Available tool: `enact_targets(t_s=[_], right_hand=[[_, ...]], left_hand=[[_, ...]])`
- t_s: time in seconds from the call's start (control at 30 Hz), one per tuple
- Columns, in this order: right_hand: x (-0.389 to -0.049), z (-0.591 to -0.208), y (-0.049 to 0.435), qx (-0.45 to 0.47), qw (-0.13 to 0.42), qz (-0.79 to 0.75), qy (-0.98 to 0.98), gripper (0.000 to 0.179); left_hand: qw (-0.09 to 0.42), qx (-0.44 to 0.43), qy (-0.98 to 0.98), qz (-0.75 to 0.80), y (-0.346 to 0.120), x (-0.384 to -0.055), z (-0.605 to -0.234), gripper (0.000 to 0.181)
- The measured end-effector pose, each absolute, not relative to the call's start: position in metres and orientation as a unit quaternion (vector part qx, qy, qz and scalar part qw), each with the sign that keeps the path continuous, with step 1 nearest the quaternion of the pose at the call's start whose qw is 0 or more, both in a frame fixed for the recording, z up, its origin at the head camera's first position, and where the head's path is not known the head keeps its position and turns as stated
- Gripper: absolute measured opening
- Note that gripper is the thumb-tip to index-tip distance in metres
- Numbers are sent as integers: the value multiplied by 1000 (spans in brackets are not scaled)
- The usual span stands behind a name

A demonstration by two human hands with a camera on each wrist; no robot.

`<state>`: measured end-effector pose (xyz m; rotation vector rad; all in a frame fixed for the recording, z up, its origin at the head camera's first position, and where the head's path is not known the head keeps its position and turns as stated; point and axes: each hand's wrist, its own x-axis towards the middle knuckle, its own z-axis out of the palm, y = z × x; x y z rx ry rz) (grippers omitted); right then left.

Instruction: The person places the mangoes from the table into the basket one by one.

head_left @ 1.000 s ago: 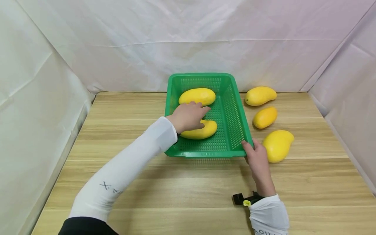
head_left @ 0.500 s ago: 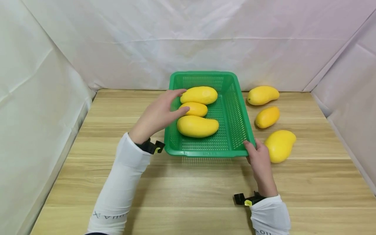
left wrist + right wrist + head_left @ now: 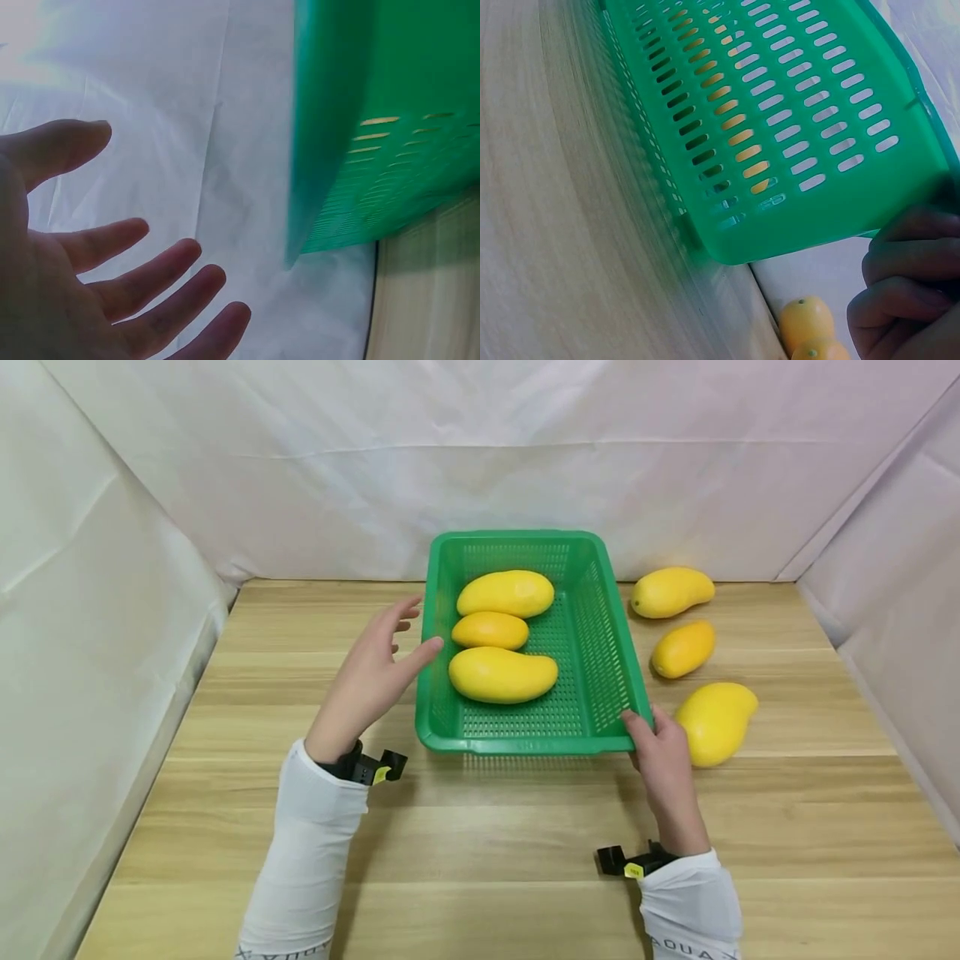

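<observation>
A green perforated plastic basket point(image 3: 525, 747) holds three yellow mangoes: a large one point(image 3: 506, 593) at the back, a small one point(image 3: 490, 631) in the middle and a long one point(image 3: 502, 675) in front. My right hand point(image 3: 663, 768) grips the basket's front right corner, thumb over the rim and fingers curled below it, as the right wrist view also shows. Beside the basket's left rim, my left hand point(image 3: 367, 672) is held with its fingers spread and nothing in it. In the left wrist view, the left hand's fingers point(image 3: 161, 277) stand apart from the green basket wall point(image 3: 337, 150).
Right of the basket, three more mangoes lie on the wooden table point(image 3: 510, 843): one at the back point(image 3: 671, 592), a small one point(image 3: 683, 649) and a wide one point(image 3: 716, 724) near my right hand. White cloth point(image 3: 480, 452) hangs behind and at both sides.
My left hand has risen off the mangoes and drawn back leftward out of the basket, uncovering the small middle mango. My right hand keeps its grip on the corner.
</observation>
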<state>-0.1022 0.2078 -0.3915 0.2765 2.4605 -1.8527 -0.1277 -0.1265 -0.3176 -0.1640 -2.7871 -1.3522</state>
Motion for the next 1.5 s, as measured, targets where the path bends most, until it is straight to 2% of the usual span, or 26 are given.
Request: enact_targets(t_s=[0.33, 0.6, 0.87, 1.23, 1.5], right_hand=[[-103, -391, 209, 83, 23, -597, 798, 36], [-102, -390, 210, 86, 22, -595, 799, 38], [-100, -392, 206, 95, 18, -604, 791, 35], [-97, -393, 204, 103, 4, -603, 791, 34], [-100, -394, 204, 83, 3, -599, 797, 41]], left_hand=[[4, 30, -842, -539, -129, -109, -351, 68], [-5, 56, -845, -533, -116, -100, -376, 71], [-65, 82, -844, -526, -101, -83, -388, 71], [8, 89, -836, -541, -94, -79, -396, 60], [44, 95, -839, -534, -93, -78, -397, 58]])
